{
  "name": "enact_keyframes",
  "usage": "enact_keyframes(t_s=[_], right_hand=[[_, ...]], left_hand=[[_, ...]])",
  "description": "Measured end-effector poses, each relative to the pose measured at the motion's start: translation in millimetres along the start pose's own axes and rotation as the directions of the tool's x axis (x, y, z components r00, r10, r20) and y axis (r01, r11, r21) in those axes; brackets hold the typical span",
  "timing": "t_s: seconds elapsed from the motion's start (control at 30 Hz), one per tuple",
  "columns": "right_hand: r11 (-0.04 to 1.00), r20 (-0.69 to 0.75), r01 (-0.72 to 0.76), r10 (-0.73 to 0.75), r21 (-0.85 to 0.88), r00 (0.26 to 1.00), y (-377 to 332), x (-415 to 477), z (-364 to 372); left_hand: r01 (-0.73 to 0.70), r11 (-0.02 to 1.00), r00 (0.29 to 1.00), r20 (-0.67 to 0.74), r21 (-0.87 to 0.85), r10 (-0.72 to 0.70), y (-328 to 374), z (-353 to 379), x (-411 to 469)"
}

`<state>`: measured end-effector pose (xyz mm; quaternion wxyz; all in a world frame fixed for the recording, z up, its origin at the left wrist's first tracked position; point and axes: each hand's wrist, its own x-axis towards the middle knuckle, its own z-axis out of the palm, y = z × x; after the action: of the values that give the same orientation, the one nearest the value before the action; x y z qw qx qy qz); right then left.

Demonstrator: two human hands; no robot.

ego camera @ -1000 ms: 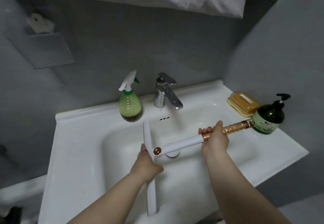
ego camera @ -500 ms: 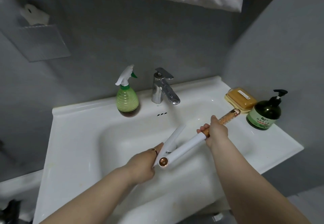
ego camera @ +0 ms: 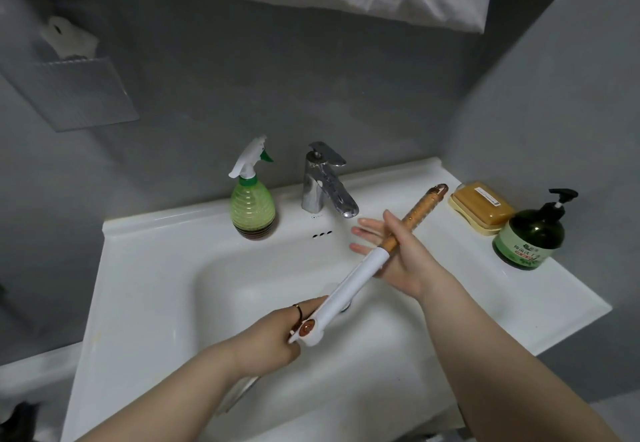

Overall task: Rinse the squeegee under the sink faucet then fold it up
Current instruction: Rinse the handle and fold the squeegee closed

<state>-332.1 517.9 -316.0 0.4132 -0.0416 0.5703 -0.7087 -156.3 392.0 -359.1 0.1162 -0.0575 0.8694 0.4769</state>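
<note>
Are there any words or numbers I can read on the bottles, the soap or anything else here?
Dark green pump bottle: a pale green label with red and dark characters, too blurred to read.
Soap bar: a small white sticker with tiny print, too small to read.
Green spray bottle: no writing shows.
Faucet and squeegee: no writing shows.
Nothing in this picture can be read.

We see a white sink (ego camera: 145,289), chrome faucet (ego camera: 325,182), grey wall (ego camera: 311,78). Squeegee (ego camera: 356,275) is white with a dotted gold handle and copper hinge. Spray bottle (ego camera: 252,206) is ribbed green with a white trigger. Soap (ego camera: 483,208) is amber on a cream dish. Pump bottle (ego camera: 535,234) is dark green, light green label.
</note>
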Motion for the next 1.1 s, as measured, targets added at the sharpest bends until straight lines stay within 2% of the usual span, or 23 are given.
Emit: enact_keyframes(t_s=[0.03,0.1,0.17,0.2,0.27,0.33,0.37,0.47,0.5,0.63,0.73,0.9,1.0,1.1], right_hand=[[0.999,0.094,-0.033,0.036,-0.029,0.995,4,-3,0],[0.986,0.126,-0.049,0.069,-0.156,0.990,13,-6,2],[0.955,-0.048,-0.027,0.013,-0.295,0.999,12,-9,10],[0.936,-0.171,-0.001,-0.063,-0.352,0.983,8,-10,14],[0.903,-0.365,0.153,-0.310,-0.401,0.878,-6,-12,18],[0.864,-0.427,0.348,-0.486,-0.362,0.762,-20,-19,19],[0.849,-0.428,0.387,-0.519,-0.359,0.740,-24,-23,19],[0.795,-0.391,0.211,-0.487,-0.569,0.781,-12,-24,20],[0.769,-0.408,0.163,-0.491,-0.618,0.769,-7,-23,20],[0.841,-0.536,0.186,-0.478,-0.509,0.696,-10,-23,27],[0.749,-0.477,0.154,-0.551,-0.644,0.685,-10,-24,39],[0.682,-0.473,0.121,-0.613,-0.721,0.633,-12,-30,55],[0.689,-0.485,0.130,-0.619,-0.713,0.618,-10,-34,66],[0.567,-0.390,0.117,-0.686,-0.815,0.614,-7,-37,78]], left_hand=[[0.014,0.999,1.000,-0.011,-0.043,-0.014,-4,-2,1],[0.059,0.996,0.997,-0.045,-0.069,-0.063,-10,-4,7],[0.098,0.995,0.993,-0.071,-0.007,-0.098,-14,-5,13],[0.115,0.993,0.989,-0.089,0.004,-0.114,-15,-5,15],[0.124,0.991,0.981,-0.143,-0.057,-0.131,-17,-7,18],[0.116,0.988,0.954,-0.264,-0.103,-0.139,-16,-10,20],[0.114,0.987,0.933,-0.328,-0.116,-0.146,-15,-12,20],[0.144,0.979,0.884,-0.426,-0.145,-0.193,-16,-16,22],[0.156,0.978,0.877,-0.435,-0.141,-0.203,-17,-17,21],[0.163,0.977,0.864,-0.458,-0.139,-0.209,-20,-21,19],[0.152,0.976,0.848,-0.487,-0.159,-0.211,-21,-27,13],[0.132,0.984,0.848,-0.501,-0.123,-0.176,-18,-35,5],[0.106,0.989,0.849,-0.509,-0.102,-0.144,-17,-38,-1],[0.079,0.991,0.851,-0.510,-0.110,-0.124,-13,-41,-7]])
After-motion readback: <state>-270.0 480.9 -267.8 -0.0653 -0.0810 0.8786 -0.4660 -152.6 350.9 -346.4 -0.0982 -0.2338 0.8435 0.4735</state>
